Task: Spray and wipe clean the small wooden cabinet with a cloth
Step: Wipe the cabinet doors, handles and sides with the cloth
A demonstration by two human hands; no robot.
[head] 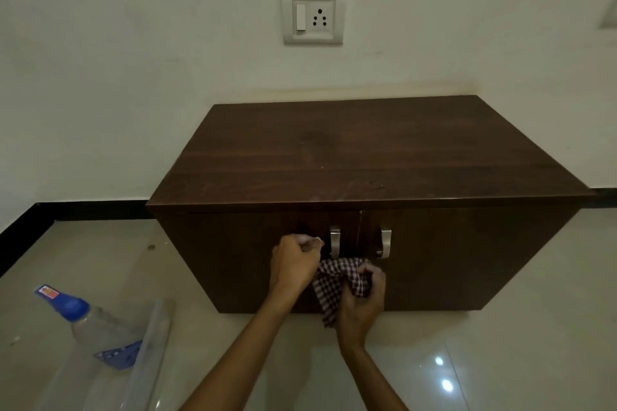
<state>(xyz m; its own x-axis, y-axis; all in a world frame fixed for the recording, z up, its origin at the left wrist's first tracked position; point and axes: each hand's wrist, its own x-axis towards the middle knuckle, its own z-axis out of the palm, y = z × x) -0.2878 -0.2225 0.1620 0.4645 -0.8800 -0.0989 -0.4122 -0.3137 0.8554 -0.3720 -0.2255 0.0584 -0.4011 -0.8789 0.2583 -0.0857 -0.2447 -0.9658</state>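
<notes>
The small dark wooden cabinet [360, 157] stands on the floor against the wall, both doors closed, with two metal handles [335, 241] near the middle. My right hand [362, 300] grips a bunched red-and-white checked cloth [337, 284] pressed against the front, just below the handles. My left hand [293, 260] is a closed fist held against the left door, beside the left handle; whether it pinches a corner of the cloth is unclear. A clear spray bottle with a blue cap [90, 320] is at the lower left.
A clear plastic container edge [150, 344] surrounds the bottle at the lower left. The glossy tiled floor [500, 344] extends around the cabinet. A wall socket with a switch [313, 14] sits above the cabinet. A black skirting [83, 208] runs along the wall.
</notes>
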